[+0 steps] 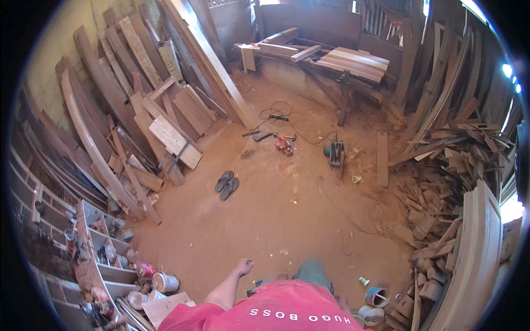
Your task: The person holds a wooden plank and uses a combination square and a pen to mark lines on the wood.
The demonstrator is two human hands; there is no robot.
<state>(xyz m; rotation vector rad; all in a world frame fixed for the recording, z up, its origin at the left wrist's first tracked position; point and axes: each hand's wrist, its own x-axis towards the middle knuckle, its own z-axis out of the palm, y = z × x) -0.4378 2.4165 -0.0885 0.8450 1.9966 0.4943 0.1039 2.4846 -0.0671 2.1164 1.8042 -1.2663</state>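
Note:
My left hand (243, 267) hangs in front of my left side, its fingers curled loosely with nothing visible in them. The bare forearm comes out of my red shirt (270, 306). Beside the shirt's right edge shows a small patch of my right arm or hand (342, 302); its fingers cannot be made out. Neither hand touches any tool or board. Below me, a green-clad leg (312, 271) is stretched forward over the dusty floor (265, 220). Nearest to my left hand stands a white bucket (165, 282).
Dark sandals (227, 185), an orange power tool (284, 145) and a green-and-grey power tool (335, 153) lie ahead, with cables around. Planks (176, 142) lean at left. A workbench (287, 77) bears boards. Wood scraps (436, 215) heap at right; a paint pail (377, 298) stands nearby.

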